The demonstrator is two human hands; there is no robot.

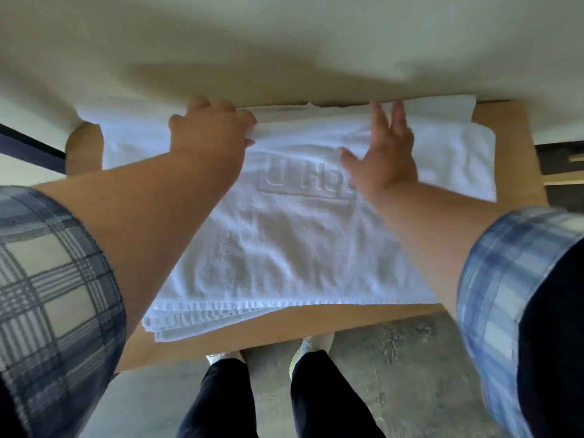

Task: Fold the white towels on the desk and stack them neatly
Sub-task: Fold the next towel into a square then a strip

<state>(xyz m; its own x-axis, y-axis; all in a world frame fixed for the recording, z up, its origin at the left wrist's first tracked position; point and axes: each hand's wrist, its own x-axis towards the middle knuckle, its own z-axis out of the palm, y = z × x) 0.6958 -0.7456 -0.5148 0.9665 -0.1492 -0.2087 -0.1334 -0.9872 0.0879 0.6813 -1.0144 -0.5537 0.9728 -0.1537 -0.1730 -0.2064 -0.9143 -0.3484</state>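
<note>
Gripping far fold of white towel (284, 248), left hand (208, 134) fingers curled on cloth; right hand (385, 153) flat, fingers spread. Long axis left-right on desk (512, 121).

A white terry towel (284, 248) lies across the brown wooden bench (505, 121); the left hand (211, 131) pinches its far fold, while the right hand (385, 153) presses flat on it.

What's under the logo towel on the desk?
Under the logo towel, more white hemmed layers peek out at its near edge, lying on the wooden desk. Whether they are separate towels or folds is hidden.
</note>
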